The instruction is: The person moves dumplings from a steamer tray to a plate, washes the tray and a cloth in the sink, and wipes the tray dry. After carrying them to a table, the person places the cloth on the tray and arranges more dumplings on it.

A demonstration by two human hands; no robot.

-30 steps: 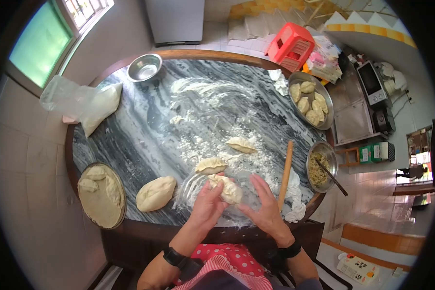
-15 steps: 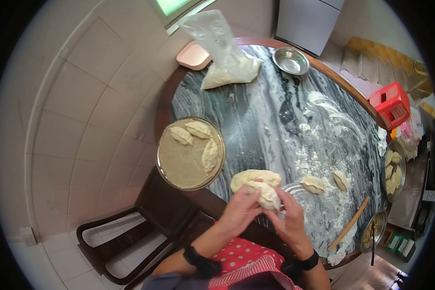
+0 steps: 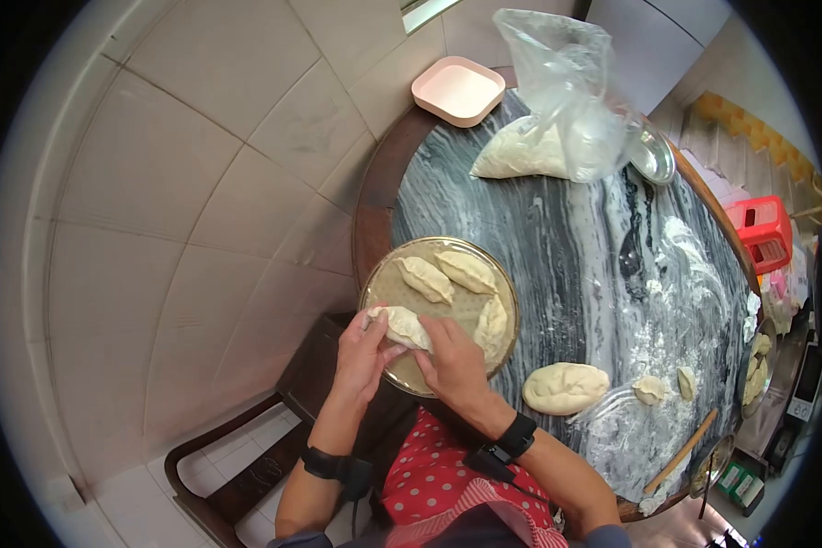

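Note:
Both of my hands hold one pleated dumpling [image 3: 402, 327] above the lower left part of a round tray [image 3: 511, 320]. My left hand [image 3: 363, 358] grips its left end, and my right hand [image 3: 455, 361] has its fingers on the right end. Three more dumplings lie on the tray: one at the upper left [image 3: 425, 279], one at the upper right [image 3: 467, 272] and one near the right rim [image 3: 491, 327]. A large lump of dough [image 3: 565, 388] rests on the marble table [image 3: 557, 265] right of the tray.
Two small dough pieces [image 3: 648, 390] and a rolling pin [image 3: 681, 451] lie at the right on floured marble. A bag of flour [image 3: 539, 151], a pink dish [image 3: 458, 90] and a metal bowl [image 3: 653, 157] stand at the back. Filled bowls sit at the right edge. A dark chair [image 3: 310, 384] is below left.
Both hands have moved left with the dumpling, from above the large dough lump to over the tray. The camera view has shifted left too.

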